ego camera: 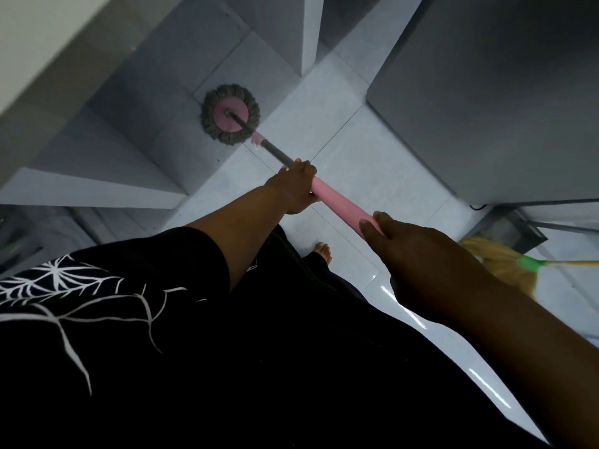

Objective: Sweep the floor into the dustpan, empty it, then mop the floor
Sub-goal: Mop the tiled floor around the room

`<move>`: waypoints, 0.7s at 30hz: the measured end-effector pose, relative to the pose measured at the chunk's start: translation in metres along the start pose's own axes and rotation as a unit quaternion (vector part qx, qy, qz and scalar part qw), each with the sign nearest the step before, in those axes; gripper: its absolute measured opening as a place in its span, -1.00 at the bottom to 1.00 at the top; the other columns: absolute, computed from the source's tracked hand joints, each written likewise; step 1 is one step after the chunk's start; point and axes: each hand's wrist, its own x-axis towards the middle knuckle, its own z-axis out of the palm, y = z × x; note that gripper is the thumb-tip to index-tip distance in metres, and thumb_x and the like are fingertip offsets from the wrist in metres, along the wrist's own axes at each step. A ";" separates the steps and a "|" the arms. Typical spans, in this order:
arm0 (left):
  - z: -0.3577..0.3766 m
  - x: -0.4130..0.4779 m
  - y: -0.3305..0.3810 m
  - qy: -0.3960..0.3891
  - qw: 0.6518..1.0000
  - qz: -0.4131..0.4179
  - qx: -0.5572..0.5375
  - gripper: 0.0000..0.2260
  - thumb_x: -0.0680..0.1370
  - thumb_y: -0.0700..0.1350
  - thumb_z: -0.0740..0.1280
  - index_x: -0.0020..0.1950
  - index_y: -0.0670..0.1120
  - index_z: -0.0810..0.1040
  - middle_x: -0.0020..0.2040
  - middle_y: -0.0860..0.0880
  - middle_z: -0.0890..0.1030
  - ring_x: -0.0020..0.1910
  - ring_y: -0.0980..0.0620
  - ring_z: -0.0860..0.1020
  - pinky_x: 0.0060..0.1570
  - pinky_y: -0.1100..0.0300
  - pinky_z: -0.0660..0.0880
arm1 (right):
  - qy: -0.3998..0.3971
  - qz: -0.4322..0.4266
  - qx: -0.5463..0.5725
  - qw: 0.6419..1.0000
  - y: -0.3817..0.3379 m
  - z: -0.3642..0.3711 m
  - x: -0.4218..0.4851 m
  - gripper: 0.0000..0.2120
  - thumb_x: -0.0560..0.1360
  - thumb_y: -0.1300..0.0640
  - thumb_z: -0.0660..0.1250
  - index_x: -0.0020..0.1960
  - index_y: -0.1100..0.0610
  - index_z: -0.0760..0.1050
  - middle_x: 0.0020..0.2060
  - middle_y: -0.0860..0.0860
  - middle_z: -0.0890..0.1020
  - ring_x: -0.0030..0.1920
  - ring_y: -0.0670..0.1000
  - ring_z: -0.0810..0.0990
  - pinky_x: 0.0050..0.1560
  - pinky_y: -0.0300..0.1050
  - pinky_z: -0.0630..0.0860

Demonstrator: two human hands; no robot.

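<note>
A round mop head (230, 116) with grey strands and a pink disc lies flat on the white tiled floor (350, 147), close to a step on the left. Its handle (337, 200), grey lower down and pink at the top, slants back toward me. My left hand (296, 186) grips the handle where the grey part meets the pink. My right hand (389, 234) holds the pink upper end, fingers curled over it. A broom (505, 264) with pale yellow bristles, a green collar and a yellow stick lies on the floor at the right.
Grey steps or ledges (97, 189) rise on the left. A large grey cabinet or appliance (486, 108) stands at the right, a wall corner (308, 34) ahead. My bare foot (322, 251) stands on the tile below the handle. The floor near me shines wet.
</note>
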 end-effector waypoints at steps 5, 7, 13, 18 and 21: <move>-0.018 0.018 -0.012 0.003 1.000 -0.005 -0.005 -0.45 0.59 0.08 0.26 0.47 -0.16 0.20 0.55 -0.14 0.13 0.56 -0.18 0.04 0.48 -0.12 0.11 | -0.009 0.004 -0.003 1.000 0.009 -0.021 0.026 -0.24 0.43 0.25 0.24 0.55 0.11 -0.01 0.45 0.15 0.23 0.05 0.15 0.56 -0.06 -0.06 0.53; -0.031 0.027 -0.024 0.003 1.000 -0.008 -0.008 -0.45 0.59 0.08 0.26 0.46 -0.17 0.21 0.54 -0.14 0.14 0.56 -0.17 0.03 0.49 -0.12 0.10 | -0.008 0.004 0.001 1.000 0.009 -0.032 0.044 -0.23 0.43 0.25 0.25 0.55 0.09 -0.02 0.46 0.14 0.21 0.03 0.15 0.56 -0.09 -0.08 0.49; -0.083 0.060 -0.079 0.000 0.999 -0.033 -0.007 -0.45 0.58 0.05 0.30 0.44 -0.18 0.23 0.51 -0.16 0.18 0.52 -0.22 0.14 0.43 -0.15 0.24 | -0.002 -0.009 0.004 1.000 0.003 -0.073 0.116 -0.24 0.40 0.24 0.31 0.53 0.12 0.07 0.40 0.17 0.32 -0.02 0.17 0.57 -0.12 -0.09 0.48; -0.125 0.099 -0.145 -0.003 0.998 -0.065 -0.009 -0.41 0.56 0.03 0.33 0.48 -0.17 0.18 0.54 -0.17 0.14 0.52 -0.21 0.17 0.46 -0.17 0.20 | 0.030 -0.034 0.013 0.999 -0.008 -0.103 0.194 -0.33 0.46 0.25 0.27 0.51 0.18 0.12 0.37 0.21 0.35 -0.02 0.18 0.58 -0.10 -0.07 0.50; -0.145 0.125 -0.183 -0.008 0.997 -0.074 -0.003 -0.41 0.55 -0.01 0.35 0.46 -0.17 0.18 0.53 -0.19 0.14 0.50 -0.20 0.21 0.46 -0.14 0.23 | 0.056 -0.041 0.012 0.997 -0.011 -0.115 0.238 -0.37 0.47 0.25 0.22 0.51 0.20 0.12 0.32 0.22 0.38 -0.06 0.18 0.57 -0.20 -0.11 0.39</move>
